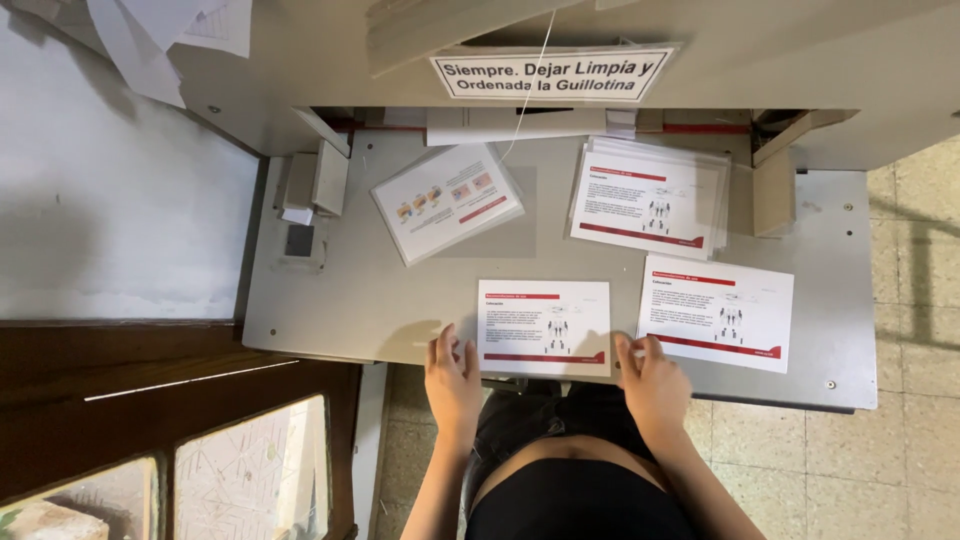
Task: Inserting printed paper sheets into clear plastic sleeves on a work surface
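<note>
Grey cutter table (330,300): left hand (452,372) and right hand (652,378) lie open, fingertips flanking the front-edge card stack (543,325), nothing clenched; best to square its edges with even side pressure.

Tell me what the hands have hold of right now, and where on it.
Both hands flank the nearest stack of printed sheets: left hand at its lower left corner, right hand at its lower right corner. Fingertips touch the edges; whether it is a closed grip cannot be told.

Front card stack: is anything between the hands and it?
No. The left hand and right hand sit at either side of the front card stack on the grey table, fingertips at its edges. The other stacks lie farther back.
</note>
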